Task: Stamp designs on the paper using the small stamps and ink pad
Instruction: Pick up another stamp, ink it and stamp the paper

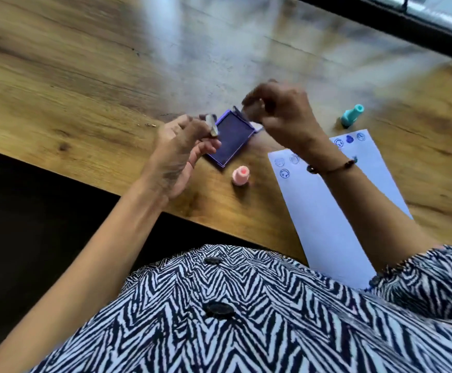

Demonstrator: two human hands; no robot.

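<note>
A purple ink pad [231,140] lies open on the wooden table [85,90], its lid raised at the far end. My left hand [182,146] pinches a small pale stamp [212,125] just above the pad's left edge. My right hand [281,111] is blurred at the lid, fingers closed; I cannot tell what they hold. A pink stamp [240,175] stands upright in front of the pad. A teal stamp [352,116] lies tilted beyond the white paper [327,211], which carries several blue round prints along its far end.
The table's near edge runs diagonally from left to lower right, with dark floor [31,224] below it. A dark window frame [407,25] crosses the top right corner. My right wrist wears a thin dark bracelet [332,168] above the paper.
</note>
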